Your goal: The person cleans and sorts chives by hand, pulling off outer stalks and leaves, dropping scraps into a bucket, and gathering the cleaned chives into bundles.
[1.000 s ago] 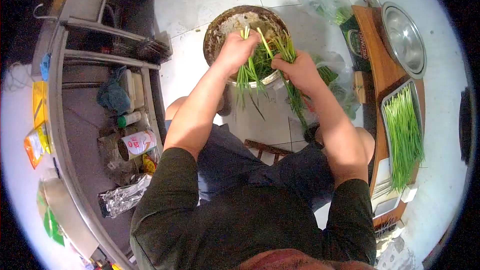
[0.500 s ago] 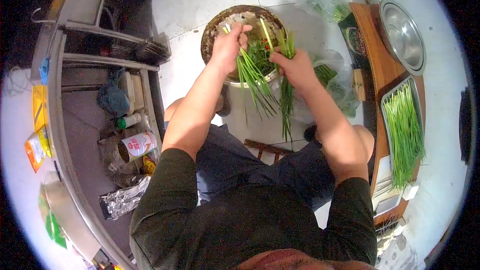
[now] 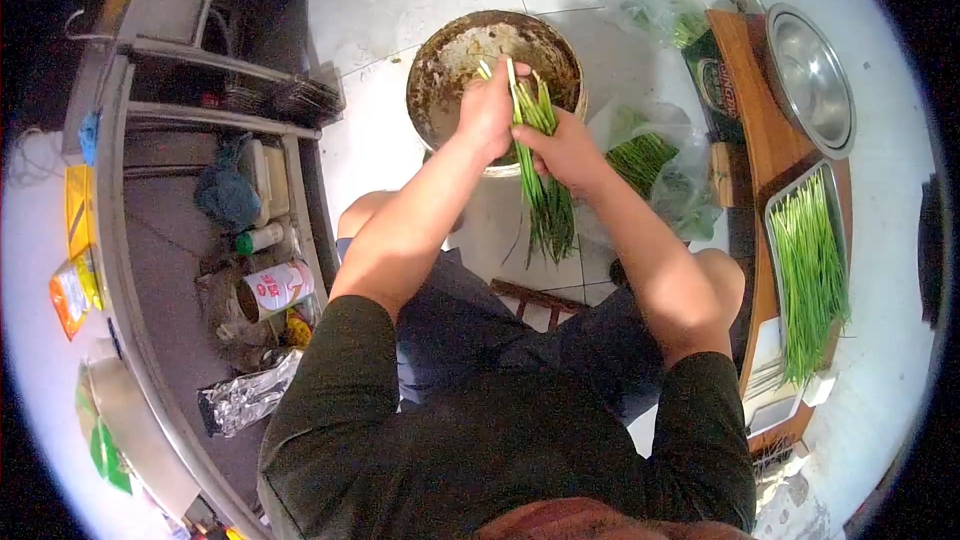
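Over the near side of a stained round bin, my two hands meet around long green garlic chives. My right hand is closed round the bunch, thumb across it, with pale stem ends pointing up and the dark leaves hanging down. Touching the bunch from the left, my left hand is closed on a few stems whose white ends stick out above the fingers. Its fingertips are partly hidden behind the stems. The lower part of the bin's inside is hidden by my hands.
More chives lie in a clear plastic bag to the right on the floor. A metal tray of chives and a steel basin sit on a wooden surface. A metal-framed shelf with a can stands left.
My hands have come together. The few chives in my left hand have moved right, against the bunch in my right hand, and the bin's inside shows more at the top.
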Demonstrator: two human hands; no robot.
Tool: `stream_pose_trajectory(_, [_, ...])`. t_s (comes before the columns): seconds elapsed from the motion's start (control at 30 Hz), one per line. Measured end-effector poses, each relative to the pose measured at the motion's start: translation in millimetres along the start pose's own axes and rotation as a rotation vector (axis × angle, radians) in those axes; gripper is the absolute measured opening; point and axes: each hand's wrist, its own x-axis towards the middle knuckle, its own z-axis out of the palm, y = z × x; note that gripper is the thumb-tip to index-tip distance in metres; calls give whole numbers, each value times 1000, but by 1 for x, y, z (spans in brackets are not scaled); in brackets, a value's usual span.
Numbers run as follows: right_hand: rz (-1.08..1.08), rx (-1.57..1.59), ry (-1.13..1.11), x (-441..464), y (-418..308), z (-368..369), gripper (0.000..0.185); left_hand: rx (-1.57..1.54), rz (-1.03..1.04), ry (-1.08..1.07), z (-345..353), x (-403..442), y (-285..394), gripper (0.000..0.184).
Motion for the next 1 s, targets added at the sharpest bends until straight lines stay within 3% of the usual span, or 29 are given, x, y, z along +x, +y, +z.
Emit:
stream_pose_trajectory(0.13, [-58, -108, 58, 3, 7, 4, 37, 44, -42, -28, -4, -3, 2, 27])
stream_pose_trajectory(0.23, [-23, -106, 9, 3, 4, 3, 35, -2, 30, -71, -10, 11, 9, 24])
stream_pose_trajectory(0.3, [3, -40, -16, -5, -8, 4, 28, -21, 183, -73, -21, 29, 21, 27])
stream_pose_trajectory(0.37, [14, 18, -22, -9, -11, 3, 25, -91, 233, 69, -30, 39, 38, 29])
stream_pose_trajectory(0.43, [4, 71, -13, -10, -10, -1, 25, 100, 184, 158, -42, 46, 49, 29])
stream_pose_trajectory(0.47, [7, 45, -6, -11, -12, -3, 24, 360, 173, 219, -37, 35, 52, 30])
stream_pose_trajectory(0.57, [18, -24, 17, -15, -24, -8, 21, 361, 445, 163, -17, 17, 32, 33])
stream_pose_trajectory(0.6, [27, -43, 24, -17, -29, -9, 20, 596, 305, -32, -37, 27, 34, 34])
stream_pose_trajectory(0.7, [26, -53, 31, -14, -22, -13, 19, 647, 256, -12, -36, 20, 26, 33])
stream_pose_trajectory(0.73, [18, -51, 24, -12, -19, -12, 19, 385, 191, -131, -30, 16, 24, 24])
stream_pose_trajectory(0.83, [31, -68, 6, -14, -22, -11, 19, 638, 657, -428, -55, 50, -1, 23])
stream_pose_trajectory(0.87, [28, -80, 5, -15, -23, -11, 19, 546, 372, -308, -32, 20, 16, 20])
stream_pose_trajectory(1.0, [27, -104, 5, -14, -25, -10, 19, 726, 429, -199, -33, 24, 20, 21])
